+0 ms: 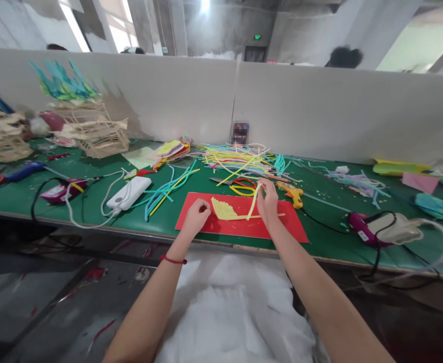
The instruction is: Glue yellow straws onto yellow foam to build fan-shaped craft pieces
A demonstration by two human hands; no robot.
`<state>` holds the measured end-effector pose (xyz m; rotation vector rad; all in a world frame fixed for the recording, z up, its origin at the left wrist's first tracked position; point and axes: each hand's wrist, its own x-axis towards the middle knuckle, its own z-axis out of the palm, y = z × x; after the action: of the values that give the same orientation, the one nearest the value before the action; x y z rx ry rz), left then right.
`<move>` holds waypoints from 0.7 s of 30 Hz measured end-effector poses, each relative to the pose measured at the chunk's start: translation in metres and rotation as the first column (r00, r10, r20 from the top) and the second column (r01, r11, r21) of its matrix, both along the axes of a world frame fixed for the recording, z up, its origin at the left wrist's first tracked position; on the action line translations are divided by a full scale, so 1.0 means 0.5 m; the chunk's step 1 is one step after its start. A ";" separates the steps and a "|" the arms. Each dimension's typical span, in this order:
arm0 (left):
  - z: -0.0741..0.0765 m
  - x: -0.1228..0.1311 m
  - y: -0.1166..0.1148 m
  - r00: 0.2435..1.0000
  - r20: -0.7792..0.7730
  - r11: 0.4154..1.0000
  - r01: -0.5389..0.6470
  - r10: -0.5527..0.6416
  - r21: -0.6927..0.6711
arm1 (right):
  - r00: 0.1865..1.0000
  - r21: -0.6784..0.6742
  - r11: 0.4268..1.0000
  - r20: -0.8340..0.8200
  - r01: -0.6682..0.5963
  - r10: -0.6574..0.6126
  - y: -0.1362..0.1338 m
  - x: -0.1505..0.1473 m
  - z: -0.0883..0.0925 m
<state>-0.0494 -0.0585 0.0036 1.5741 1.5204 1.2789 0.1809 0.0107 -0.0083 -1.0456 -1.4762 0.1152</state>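
A red rectangular sheet (221,230) lies at the front edge of the green table. On it is a yellow wing-like piece (223,209) of closely set strips, with a yellow stem running right along its lower edge. My right hand (268,201) pinches a bent yellow pipe cleaner (254,204), which hangs down over that stem. My left hand (198,216) is over the sheet's left end, fingers curled together beside the yellow piece; whether anything small is between them is hidden. Just behind the sheet lie scissors (244,190) with red and yellow handles.
A yellow glue gun (292,193) lies right of the sheet. Behind are many coloured pipe cleaners (240,161). A white power strip (129,193) with cables is at left; a purple device (365,232) at right. A pale partition (168,101) closes the back.
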 end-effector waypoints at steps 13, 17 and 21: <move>-0.004 -0.006 0.000 0.990 -0.126 0.996 0.076 -0.070 0.043 | 0.967 0.054 0.970 -0.107 0.238 -0.232 0.008 0.028 -0.010; -0.004 -0.009 0.012 0.994 -0.055 0.995 0.095 -0.094 0.017 | 0.944 0.092 0.949 -0.167 0.303 -0.285 -0.001 0.033 0.004; 0.022 -0.014 0.040 0.974 -0.225 0.999 0.006 0.002 0.036 | 0.931 0.108 0.937 -0.193 0.333 -0.309 -0.006 0.034 0.012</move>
<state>-0.0566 -0.0384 0.0145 1.7933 1.6393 1.1644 0.1980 0.0079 -0.0021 -1.1197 -1.1227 -0.1275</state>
